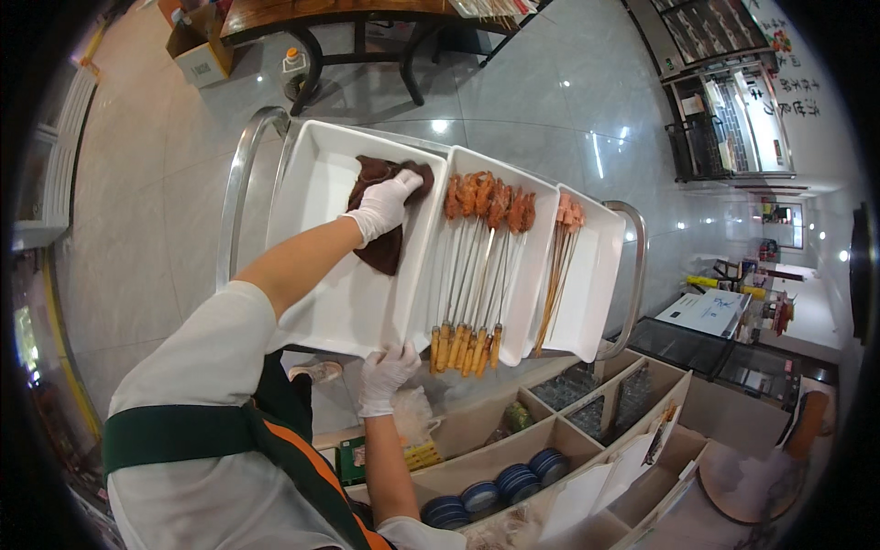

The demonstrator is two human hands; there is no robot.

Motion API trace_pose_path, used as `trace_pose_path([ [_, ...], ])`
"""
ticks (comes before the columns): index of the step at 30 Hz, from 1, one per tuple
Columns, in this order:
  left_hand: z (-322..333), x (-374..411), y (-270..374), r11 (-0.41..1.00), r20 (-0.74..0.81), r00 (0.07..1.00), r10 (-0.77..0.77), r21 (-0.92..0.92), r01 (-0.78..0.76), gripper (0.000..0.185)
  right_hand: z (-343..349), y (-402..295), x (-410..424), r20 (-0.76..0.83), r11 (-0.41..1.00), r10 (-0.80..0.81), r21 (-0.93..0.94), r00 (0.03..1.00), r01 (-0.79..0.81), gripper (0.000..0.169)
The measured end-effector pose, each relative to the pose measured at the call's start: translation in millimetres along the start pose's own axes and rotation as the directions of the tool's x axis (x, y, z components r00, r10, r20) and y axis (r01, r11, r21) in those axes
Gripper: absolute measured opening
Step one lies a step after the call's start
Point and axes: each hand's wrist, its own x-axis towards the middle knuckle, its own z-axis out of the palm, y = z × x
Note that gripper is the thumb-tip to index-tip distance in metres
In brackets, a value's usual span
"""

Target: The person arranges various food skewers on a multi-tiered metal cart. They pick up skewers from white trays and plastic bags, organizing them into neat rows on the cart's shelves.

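Observation:
My left hand (383, 205), in a thin white glove, has its fingers closed on a dark brown cloth (382, 251) inside a white plastic tray (323, 302). The cloth lies crumpled towards that tray's right wall. At the tray's near edge, my right hand (389, 371), gloved too, rests with its fingertips on the rim. Beside it, the middle white tray (517, 302) holds several metal skewers with reddish meat (485, 199) and wooden handles (466, 349) that overhang the near rim. The right-hand white tray (592, 289) holds thin wooden skewers with pink pieces (569, 213).
A metal cart rail (237, 192) curves up left of the trays, another (641, 275) right. Beyond stand a wooden table (330, 15), an open cardboard box (199, 51) and a jug with an orange cap (294, 69). Below right, shelving holds blue-rimmed stacked dishes (515, 483).

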Motion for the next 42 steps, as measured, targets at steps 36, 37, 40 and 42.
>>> trace_pose_path([
  [36,-9,27,14,0.903,0.248,0.969,0.014,0.413,-0.119,0.034,-8,1,1,0.119,0.990,0.023,0.133,0.993,-0.039,0.025],
  [37,-14,28,17,0.905,0.274,0.961,0.023,0.404,-0.137,0.035,-10,-1,1,0.123,0.991,0.021,0.125,0.992,-0.036,0.025],
  [40,-26,6,22,0.938,0.358,0.934,0.018,0.317,-0.140,0.038,-14,-8,3,0.072,0.992,0.033,0.118,0.997,-0.042,0.024],
  [42,-30,-29,25,0.940,0.409,0.911,0.042,0.294,-0.175,0.037,-6,1,0,0.053,0.999,0.000,0.045,0.999,-0.003,0.022],
])
